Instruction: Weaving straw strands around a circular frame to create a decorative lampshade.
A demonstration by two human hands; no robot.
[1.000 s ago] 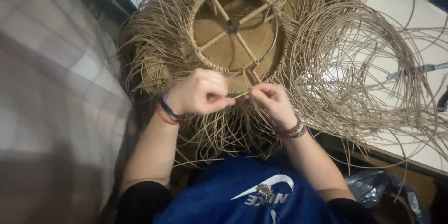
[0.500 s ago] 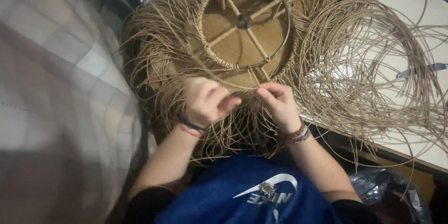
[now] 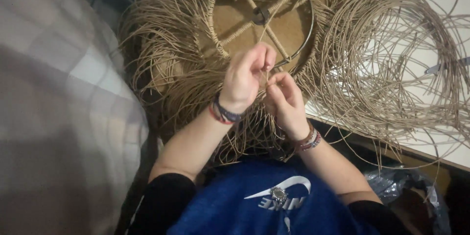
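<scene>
Here the left hand [image 3: 247, 76] and right hand [image 3: 284, 95] are both pinching one thin tan fibre strand [image 3: 267, 32], keeping it taut over the round wire-ringed woven frame [image 3: 293, 44] resting against the person's lap.

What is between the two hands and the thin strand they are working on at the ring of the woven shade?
Nothing visible is in the way. The left hand and right hand already pinch the strand directly, just below the metal ring. Loose fibres of the woven shade hang around the hands, not between fingers and strand.
</scene>
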